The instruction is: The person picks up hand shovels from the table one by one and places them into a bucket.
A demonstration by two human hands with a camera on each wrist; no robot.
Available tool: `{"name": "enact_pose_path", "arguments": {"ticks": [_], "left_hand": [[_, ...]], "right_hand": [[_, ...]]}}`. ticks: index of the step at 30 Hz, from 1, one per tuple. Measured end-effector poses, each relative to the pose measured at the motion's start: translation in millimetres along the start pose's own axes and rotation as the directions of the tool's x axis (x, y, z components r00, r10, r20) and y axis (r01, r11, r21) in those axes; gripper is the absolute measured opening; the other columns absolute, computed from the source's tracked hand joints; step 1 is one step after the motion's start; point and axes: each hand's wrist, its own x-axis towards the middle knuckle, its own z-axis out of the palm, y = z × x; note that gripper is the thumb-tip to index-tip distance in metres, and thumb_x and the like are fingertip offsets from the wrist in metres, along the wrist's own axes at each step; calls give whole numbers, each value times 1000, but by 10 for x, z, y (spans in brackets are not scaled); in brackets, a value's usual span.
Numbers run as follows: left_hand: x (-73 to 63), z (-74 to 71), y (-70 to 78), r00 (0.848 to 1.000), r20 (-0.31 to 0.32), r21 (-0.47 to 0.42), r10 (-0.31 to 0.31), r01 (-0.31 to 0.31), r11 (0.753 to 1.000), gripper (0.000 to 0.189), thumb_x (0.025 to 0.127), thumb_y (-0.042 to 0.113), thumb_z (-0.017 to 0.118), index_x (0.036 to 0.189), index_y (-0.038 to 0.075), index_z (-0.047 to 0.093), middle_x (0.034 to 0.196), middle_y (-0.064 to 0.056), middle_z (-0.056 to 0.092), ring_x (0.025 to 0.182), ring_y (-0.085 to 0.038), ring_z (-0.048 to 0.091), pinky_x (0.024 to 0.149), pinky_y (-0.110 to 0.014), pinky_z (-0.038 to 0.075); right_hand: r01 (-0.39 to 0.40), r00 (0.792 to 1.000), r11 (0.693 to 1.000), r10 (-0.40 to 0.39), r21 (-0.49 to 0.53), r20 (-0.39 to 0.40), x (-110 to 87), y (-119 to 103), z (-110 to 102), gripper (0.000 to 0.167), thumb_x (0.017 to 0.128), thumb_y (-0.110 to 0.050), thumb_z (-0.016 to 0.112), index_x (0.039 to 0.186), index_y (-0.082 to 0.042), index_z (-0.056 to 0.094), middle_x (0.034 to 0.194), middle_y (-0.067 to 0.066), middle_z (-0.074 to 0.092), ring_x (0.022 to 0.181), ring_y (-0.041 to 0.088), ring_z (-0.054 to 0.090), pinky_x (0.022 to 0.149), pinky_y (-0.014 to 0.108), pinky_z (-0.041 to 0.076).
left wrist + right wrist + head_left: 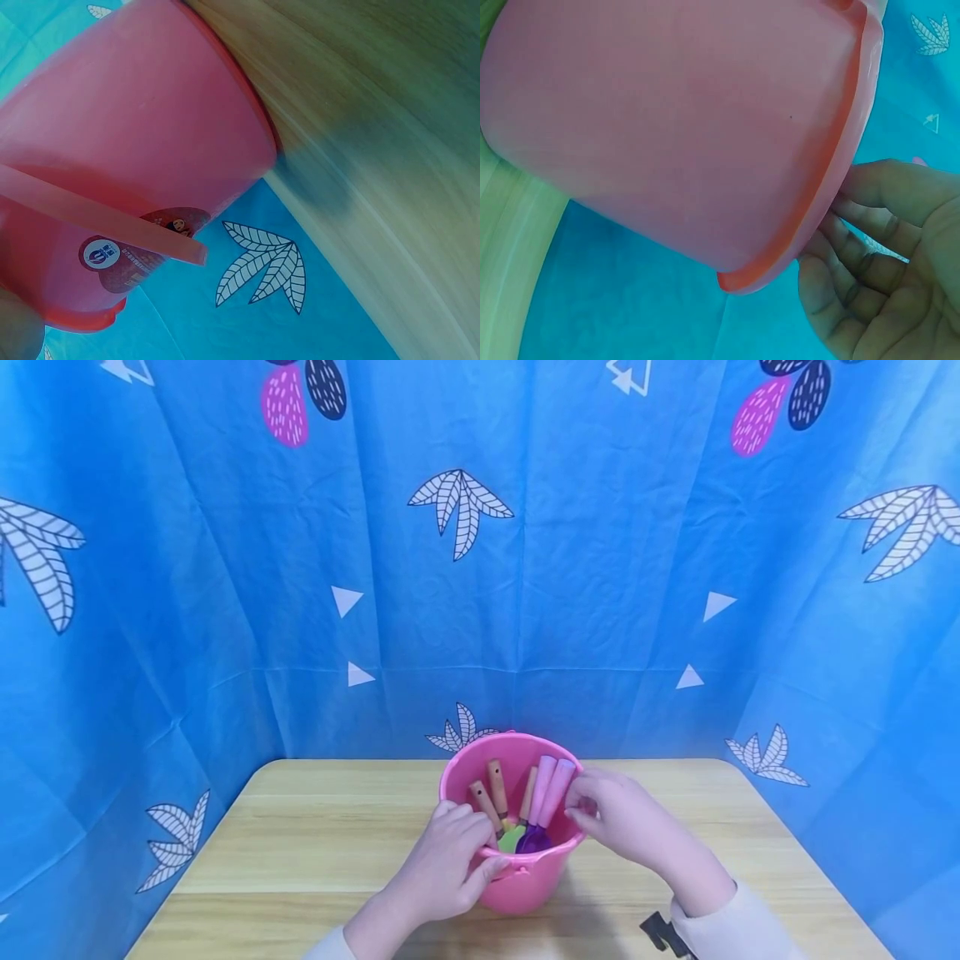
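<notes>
A pink plastic bucket (517, 897) stands near the middle of the wooden table. My left hand (442, 864) grips its front-left rim, fingers over the edge and thumb on the outside. At the right rim is my right hand (618, 814), its curled fingers and thumb meeting the edge, as the right wrist view also shows. Two tools with pink handles (553, 789) and purple heads lean inside the bucket. Beside them are three brown wooden handles (497, 787). A green piece (512, 839) lies low among them, and the bottom is hidden. The bucket's carrying handle (97, 217) hangs along its side.
The light wooden table (300, 843) spreads around the bucket. Blue cloth (585, 568) with leaf and triangle prints hangs behind it and along both sides. A black strap piece (662, 932) shows next to the right sleeve.
</notes>
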Motion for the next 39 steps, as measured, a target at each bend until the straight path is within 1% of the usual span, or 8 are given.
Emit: {"name": "enact_pose_path", "arguments": {"ticks": [7,13,17,21,25,32,35,39], "left_hand": [[-8,9,1,1000,-14,-4,9,-9,1000,24,101,46,52,88,26,55,80,18,48,82,-3,44,84,-31,35],[2,11,1,1000,-4,-12,3,-3,1000,25,101,47,51,89,25,55,80,18,49,83,-2,45,85,-31,36],[11,14,-1,1000,3,-7,2,-2,1000,23,100,45,54,90,25,55,81,18,49,83,-3,45,85,-31,36],[8,15,0,1000,10,-9,-7,7,1000,20,98,42,60,90,25,55,80,18,49,83,-3,45,84,-31,36],[-3,17,0,1000,10,-4,-11,11,1000,20,97,43,60,89,25,54,80,18,49,83,-2,45,84,-31,36],[-4,18,-1,1000,1,-14,-6,6,1000,18,95,40,64,89,25,54,80,18,49,84,-2,45,85,-31,36],[-7,10,-6,1000,-4,-23,-1,1,1000,17,95,38,64,89,26,54,81,18,50,85,-3,45,85,-31,36],[-9,-1,-14,1000,-11,-27,13,-13,1000,18,99,41,58,89,26,55,82,18,50,85,-3,46,86,-32,37]], "right_hand": [[37,999,999,-37,26,-23,-69,-53,25,18,84,-4,76,82,-19,67,80,-14,56,77,4,56,71,24,53],[95,994,995,-93,16,-64,-132,-75,126,13,86,-8,77,86,-19,69,81,-16,56,79,3,55,73,24,54],[108,990,994,-106,21,-91,-160,-57,210,9,88,-13,77,87,-19,70,81,-19,55,80,1,53,73,24,53],[164,977,986,-163,-6,-134,-180,-21,286,11,90,-16,74,85,-23,68,81,-22,53,79,-1,51,75,28,50],[217,963,976,-218,-25,-158,-209,9,363,14,94,-19,71,85,-28,65,82,-25,53,81,-2,50,78,31,45],[222,961,975,-214,31,-176,-263,34,470,12,99,-24,65,89,-31,66,86,-26,55,87,-1,51,83,32,43],[228,956,972,-214,52,-201,-278,41,509,10,97,-24,67,89,-31,66,87,-26,55,87,-1,51,83,31,43],[250,945,966,-228,71,-233,-283,54,551,14,92,-19,72,91,-31,66,88,-26,56,88,-1,52,83,30,43]]}}
